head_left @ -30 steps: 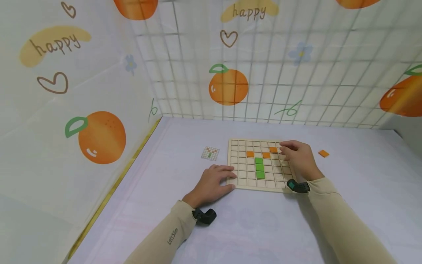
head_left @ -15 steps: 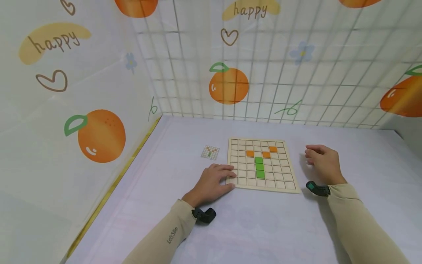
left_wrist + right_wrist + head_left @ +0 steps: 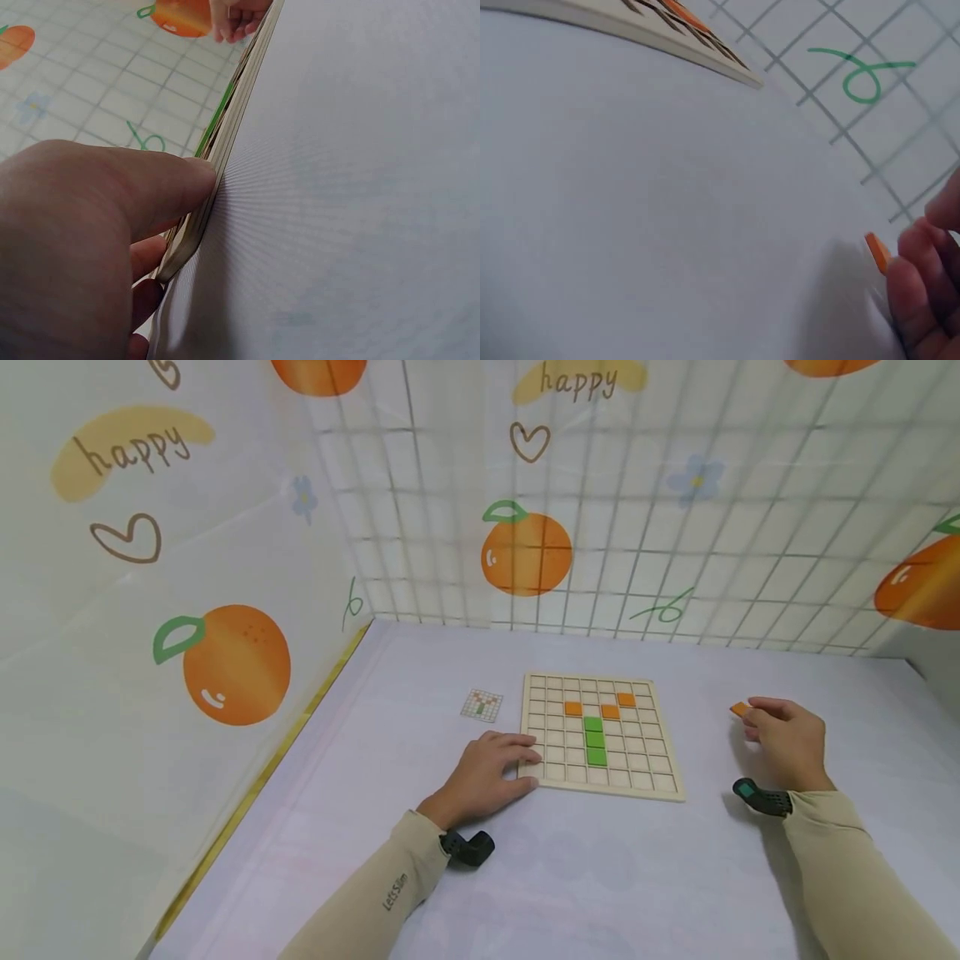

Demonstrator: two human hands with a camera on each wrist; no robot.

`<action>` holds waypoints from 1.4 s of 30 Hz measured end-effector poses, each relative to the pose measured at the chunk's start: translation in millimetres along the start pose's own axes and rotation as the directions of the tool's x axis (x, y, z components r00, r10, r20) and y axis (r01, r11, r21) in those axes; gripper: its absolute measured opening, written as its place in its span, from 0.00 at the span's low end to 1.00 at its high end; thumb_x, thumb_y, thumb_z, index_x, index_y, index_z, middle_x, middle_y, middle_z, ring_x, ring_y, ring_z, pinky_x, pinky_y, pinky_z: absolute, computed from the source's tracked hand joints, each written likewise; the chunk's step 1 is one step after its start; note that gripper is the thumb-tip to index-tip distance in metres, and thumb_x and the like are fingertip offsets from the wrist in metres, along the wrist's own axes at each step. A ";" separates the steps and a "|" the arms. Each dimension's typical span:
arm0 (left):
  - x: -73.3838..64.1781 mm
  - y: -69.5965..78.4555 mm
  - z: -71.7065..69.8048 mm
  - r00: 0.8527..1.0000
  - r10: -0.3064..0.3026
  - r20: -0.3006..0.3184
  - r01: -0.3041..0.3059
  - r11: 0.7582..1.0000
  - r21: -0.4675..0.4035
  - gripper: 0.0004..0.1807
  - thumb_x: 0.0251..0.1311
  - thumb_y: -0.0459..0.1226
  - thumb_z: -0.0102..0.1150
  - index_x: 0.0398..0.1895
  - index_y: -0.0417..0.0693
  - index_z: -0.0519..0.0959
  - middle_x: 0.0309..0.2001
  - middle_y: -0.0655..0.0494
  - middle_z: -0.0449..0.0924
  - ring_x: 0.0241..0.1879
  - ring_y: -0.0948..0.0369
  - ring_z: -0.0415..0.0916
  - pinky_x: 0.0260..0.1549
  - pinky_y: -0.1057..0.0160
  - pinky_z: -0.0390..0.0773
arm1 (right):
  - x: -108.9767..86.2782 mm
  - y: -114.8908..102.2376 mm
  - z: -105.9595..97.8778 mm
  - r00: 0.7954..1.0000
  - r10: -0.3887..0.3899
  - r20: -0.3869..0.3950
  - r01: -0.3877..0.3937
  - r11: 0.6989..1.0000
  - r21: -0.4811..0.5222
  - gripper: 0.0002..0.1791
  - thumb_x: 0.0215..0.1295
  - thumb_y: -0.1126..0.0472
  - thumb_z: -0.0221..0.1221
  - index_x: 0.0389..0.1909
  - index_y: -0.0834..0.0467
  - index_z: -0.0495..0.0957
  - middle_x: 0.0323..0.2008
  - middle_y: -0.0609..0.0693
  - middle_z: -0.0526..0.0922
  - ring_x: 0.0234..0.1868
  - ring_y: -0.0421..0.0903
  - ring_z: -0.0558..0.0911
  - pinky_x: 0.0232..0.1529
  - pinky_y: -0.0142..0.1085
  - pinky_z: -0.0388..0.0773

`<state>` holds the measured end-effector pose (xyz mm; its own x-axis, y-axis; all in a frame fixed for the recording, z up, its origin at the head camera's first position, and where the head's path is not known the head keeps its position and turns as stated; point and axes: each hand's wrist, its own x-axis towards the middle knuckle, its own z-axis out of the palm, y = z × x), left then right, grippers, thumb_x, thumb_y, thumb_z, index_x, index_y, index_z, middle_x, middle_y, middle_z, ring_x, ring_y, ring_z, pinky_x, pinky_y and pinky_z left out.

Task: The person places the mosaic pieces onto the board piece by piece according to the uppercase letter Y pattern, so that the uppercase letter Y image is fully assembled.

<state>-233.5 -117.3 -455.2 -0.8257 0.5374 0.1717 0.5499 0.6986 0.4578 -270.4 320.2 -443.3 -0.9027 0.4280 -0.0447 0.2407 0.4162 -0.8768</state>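
My left hand (image 3: 487, 781) rests at the near left corner of a wooden grid board (image 3: 558, 772). In the left wrist view the thumb (image 3: 172, 184) lies along the board's edge, with fingertips just past the corner. Three orange tiles (image 3: 573, 708) and a column of three green tiles (image 3: 595, 740) sit in the board's squares. To the right of the board, my right hand (image 3: 791, 739) has its bent fingers at a loose orange tile (image 3: 739, 709). The right wrist view shows that orange tile (image 3: 877, 253) against the fingertips; whether it is pinched cannot be made out.
A small card (image 3: 482, 705) printed with a coloured grid pattern lies left of the board. The pale tabletop (image 3: 585, 877) meets a wall cloth (image 3: 637, 585) with printed oranges at the back. A second cloth wall (image 3: 112, 693) stands along the left side.
My right hand has moved from the board's upper right part to the right, reaching the loose orange tile. The left hand stays at the corner, and the tiles on the board stay put.
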 end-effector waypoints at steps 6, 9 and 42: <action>0.4 0.7 -1.2 1.000 0.010 -0.011 -0.010 1.000 0.003 0.17 0.65 0.49 0.61 0.56 0.59 0.83 0.68 0.63 0.72 0.64 0.56 0.66 0.60 0.47 0.65 | 6.9 4.7 -11.3 0.994 0.103 -0.044 -0.102 0.995 0.023 0.27 0.73 0.51 0.52 0.68 0.59 0.70 0.43 0.40 0.75 0.34 0.32 0.78 0.32 0.20 0.74; 0.2 0.7 -1.0 1.000 0.010 -0.013 -0.010 1.000 -0.004 0.17 0.65 0.49 0.61 0.56 0.59 0.83 0.68 0.63 0.72 0.64 0.56 0.66 0.60 0.47 0.65 | 10.1 6.2 -11.2 0.994 0.103 -0.034 -0.104 0.994 -0.029 0.30 0.73 0.49 0.52 0.70 0.59 0.68 0.49 0.45 0.75 0.36 0.34 0.77 0.33 0.22 0.73; 2.0 0.5 1.6 1.000 -0.004 0.000 0.004 1.000 0.010 0.18 0.66 0.49 0.61 0.57 0.60 0.82 0.68 0.64 0.71 0.65 0.57 0.65 0.61 0.48 0.64 | 16.9 5.7 0.7 0.983 -0.180 0.029 0.176 0.896 -0.408 0.26 0.67 0.56 0.54 0.56 0.74 0.75 0.51 0.73 0.77 0.51 0.68 0.73 0.38 0.44 0.67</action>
<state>-234.7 -115.1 -456.0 -0.8281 0.5342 0.1698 0.5475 0.7058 0.4497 -284.5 329.3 -449.4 -0.9413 0.3223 0.1002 0.2018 0.7754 -0.5984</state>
